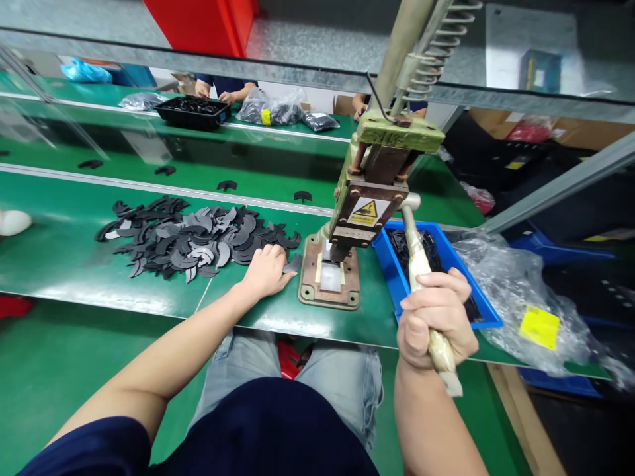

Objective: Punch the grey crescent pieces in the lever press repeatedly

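Strip (293, 264), curved and grey, sits pinched between the thumb and nearly closed fingers of your left hand, (269, 270) its long axis slanting from near left to far right. From this grip, the pale block (330, 277) on the press base (353, 299) lies just to the right, and the pile of similar pieces (198, 238) lies to the left. Your right hand (437, 317), wrapped closed around the lever (415, 248), is farther from the strip, right of the press.
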